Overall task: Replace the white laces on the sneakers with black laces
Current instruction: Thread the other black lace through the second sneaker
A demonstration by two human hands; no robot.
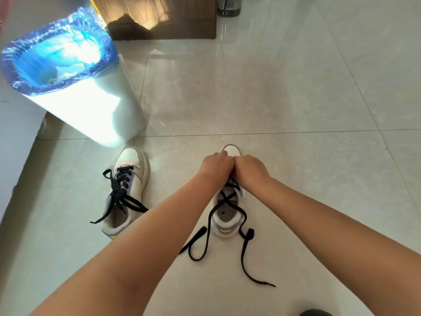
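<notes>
Two white sneakers stand on the tiled floor. The left sneaker (127,190) carries a black lace (120,195) threaded through its eyelets, its ends loose. Over the front of the right sneaker (229,215) my left hand (214,166) and my right hand (249,169) sit side by side with fingers curled downward, hiding the lower eyelets. What the fingers hold is hidden. A second black lace (245,238) crosses over this shoe's opening and trails in two loose ends onto the floor behind the heel.
A white bin with a blue liner (68,74) stands at the left, just beyond the left sneaker. A wooden cabinet (159,17) is at the back. A wall base runs along the left edge. A dark object (315,312) shows at the bottom edge.
</notes>
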